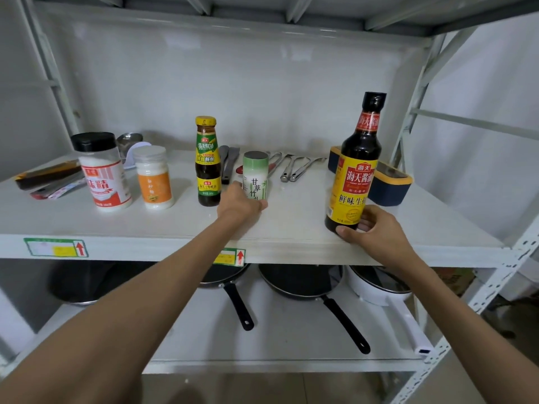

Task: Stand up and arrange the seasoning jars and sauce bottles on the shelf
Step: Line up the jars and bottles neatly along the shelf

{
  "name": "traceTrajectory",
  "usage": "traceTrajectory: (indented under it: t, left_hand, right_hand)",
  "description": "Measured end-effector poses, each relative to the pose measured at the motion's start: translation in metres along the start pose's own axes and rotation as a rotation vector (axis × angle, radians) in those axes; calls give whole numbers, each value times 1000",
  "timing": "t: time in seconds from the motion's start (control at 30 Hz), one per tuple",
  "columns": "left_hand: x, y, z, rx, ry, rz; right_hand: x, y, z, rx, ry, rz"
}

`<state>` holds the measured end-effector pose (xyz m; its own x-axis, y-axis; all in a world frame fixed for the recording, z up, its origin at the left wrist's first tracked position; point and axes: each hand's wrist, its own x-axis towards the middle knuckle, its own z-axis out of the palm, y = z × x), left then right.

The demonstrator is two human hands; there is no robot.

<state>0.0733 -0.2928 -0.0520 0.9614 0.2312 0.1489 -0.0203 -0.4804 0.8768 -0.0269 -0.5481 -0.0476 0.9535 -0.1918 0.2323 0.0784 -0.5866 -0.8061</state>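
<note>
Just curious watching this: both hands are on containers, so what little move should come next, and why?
Probably slide the soy sauce bottle left toward the row. It stands upright but apart, near the shelf's front edge, gripped low by the right hand. The left hand holds the green-labelled jar upright beside the oyster sauce bottle, leaving a wide gap.

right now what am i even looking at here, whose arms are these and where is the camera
There is no machine here. One wide-angle camera sits on a person's head and looks down at their own bare arms, so you see what they see.

They face a white shelf. Upright on it stand a black-capped jar, an orange-label jar and a small sauce bottle. Utensils and a blue and yellow box lie further back. Pans sit on the lower shelf.

The left hand grips a green jar. The right hand holds the base of a tall soy sauce bottle.
</note>
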Motion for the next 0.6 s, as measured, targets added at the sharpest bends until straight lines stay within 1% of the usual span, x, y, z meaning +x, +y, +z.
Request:
traceTrajectory:
  t: [0.13,0.23,0.47,0.6]
  left_hand:
    - [7,3,-8,-40,-34,-17]
    - [-2,6,-13,-34,-25,-6]
    - [-34,9,-14,3,-100,112]
    - [-48,7,-16,47,-97,164]
  right_hand:
    - [-3,0,4,-51,42,-32]
    - [-4,-2,6,-69,52,-46]
    - [-5,-5,4,-74,55,-38]
    - [-5,-7,2,-69,45,-27]
